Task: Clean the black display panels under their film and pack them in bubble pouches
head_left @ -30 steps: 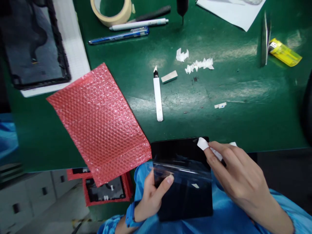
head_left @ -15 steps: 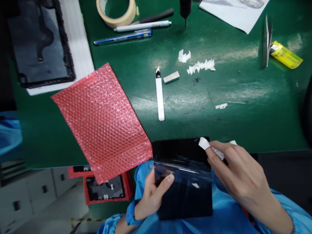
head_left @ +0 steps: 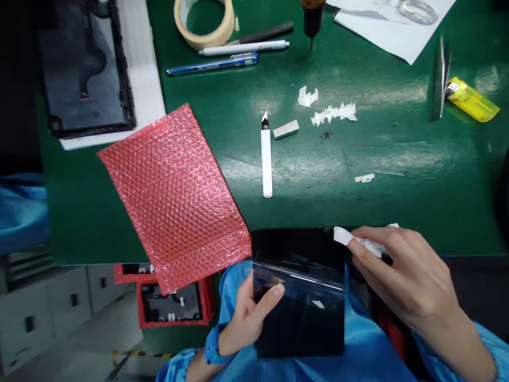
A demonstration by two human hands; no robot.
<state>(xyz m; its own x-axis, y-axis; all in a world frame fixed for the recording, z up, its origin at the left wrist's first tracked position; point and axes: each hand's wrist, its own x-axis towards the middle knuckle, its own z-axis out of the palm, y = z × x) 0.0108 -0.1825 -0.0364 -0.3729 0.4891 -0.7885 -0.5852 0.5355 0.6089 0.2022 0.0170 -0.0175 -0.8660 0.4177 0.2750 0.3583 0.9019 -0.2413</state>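
A flat black glass-like panel [head_left: 302, 334] rests partly over my lap, its top edge by the table. Clear film [head_left: 306, 277] is folded back across its middle, baring the upper part. My left hand [head_left: 252, 307], with a blue wristband, grips the panel's left side, thumb pressed on the film. My right hand [head_left: 409, 276] is closed on a crumpled white wipe [head_left: 343, 235], whose tip sits at the panel's top right corner. A small pale label [head_left: 318, 304] shows on the panel's lower half.
Left of the panel lies a red bubble-wrap pouch [head_left: 178, 196]. A white craft knife [head_left: 266, 164] points its bare blade away from me. Farther back are a tape roll [head_left: 226, 32], a blue pen [head_left: 214, 64], an electric screwdriver [head_left: 313, 21] and a yellow lighter [head_left: 473, 100].
My right hand has moved right with the wipe, from the panel's upper area to its corner. The left hand keeps its grip. The whole view has shifted slightly.
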